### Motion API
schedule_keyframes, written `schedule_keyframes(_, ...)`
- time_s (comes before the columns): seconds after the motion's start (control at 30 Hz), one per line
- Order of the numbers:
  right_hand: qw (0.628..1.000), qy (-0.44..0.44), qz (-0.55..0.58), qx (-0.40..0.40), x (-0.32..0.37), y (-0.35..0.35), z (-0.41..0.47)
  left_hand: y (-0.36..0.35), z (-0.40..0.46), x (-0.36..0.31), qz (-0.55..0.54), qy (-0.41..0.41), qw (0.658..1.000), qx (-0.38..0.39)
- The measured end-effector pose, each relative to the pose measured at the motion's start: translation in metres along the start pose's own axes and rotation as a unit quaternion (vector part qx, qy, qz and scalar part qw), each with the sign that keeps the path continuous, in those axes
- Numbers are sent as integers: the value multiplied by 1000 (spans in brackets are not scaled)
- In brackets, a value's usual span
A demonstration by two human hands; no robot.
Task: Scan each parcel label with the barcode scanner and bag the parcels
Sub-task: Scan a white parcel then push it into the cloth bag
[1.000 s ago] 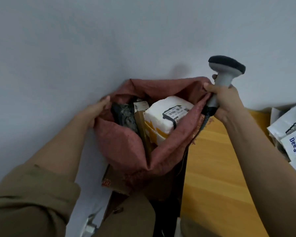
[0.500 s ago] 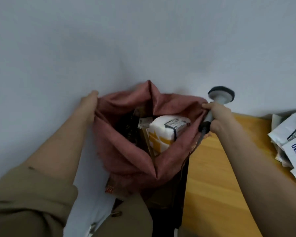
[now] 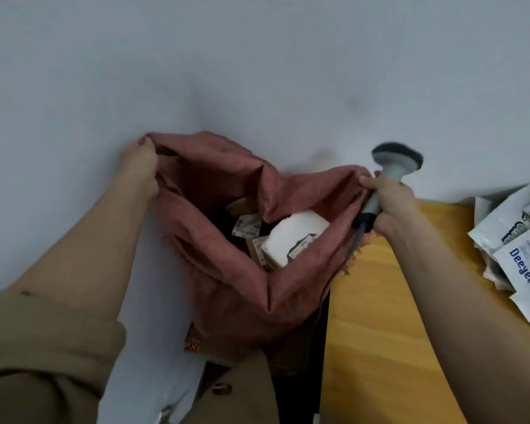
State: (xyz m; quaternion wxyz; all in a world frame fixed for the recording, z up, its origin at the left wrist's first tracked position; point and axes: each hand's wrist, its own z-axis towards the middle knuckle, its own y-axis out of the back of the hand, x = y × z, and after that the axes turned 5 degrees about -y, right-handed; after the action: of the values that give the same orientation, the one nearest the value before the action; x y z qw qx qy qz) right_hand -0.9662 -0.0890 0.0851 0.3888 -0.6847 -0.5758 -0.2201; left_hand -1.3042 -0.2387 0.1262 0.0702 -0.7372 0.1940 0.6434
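A dusty-pink cloth bag [image 3: 227,286] hangs open between my two hands. My left hand [image 3: 140,166] grips its left rim. My right hand [image 3: 389,203] holds the grey barcode scanner [image 3: 393,166] by the handle, head up, and pinches the bag's right rim against it. Inside the bag lie a white parcel [image 3: 294,240] with a label on its side, a brown cardboard parcel [image 3: 242,206] and a dark parcel with a white label [image 3: 245,229].
A yellow wooden table [image 3: 374,332] stands at the right, with several white mailer parcels [image 3: 520,255] piled at its far right edge. A pale wall fills the background. A brown box [image 3: 196,344] sits below the bag.
The bag's mouth has been pulled wider and has dropped; the parcels have sunk deeper inside. Both hands moved down with the rim, the scanner still in my right hand.
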Motion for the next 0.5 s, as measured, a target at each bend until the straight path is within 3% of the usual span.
schedule_keyframes(0.1,995,-86,-8,-38,-12,8,3,-9,-12,19,112,40,993,-6)
schedule_keyframes(0.17,996,-85,26,-27,-7,13,2,-14,-14,5,91,27,995,-34)
schedule_keyframes(0.3,982,10,175,75,20,27,4,-6,17,-54,-2,-121,984,-132)
schedule_keyframes(0.37,974,7,198,114,22,34,1,0,33,-65,-13,-154,972,-178)
schedule_keyframes(0.5,981,-41,160,99,4,34,-2,-12,21,-35,-8,-113,978,-177)
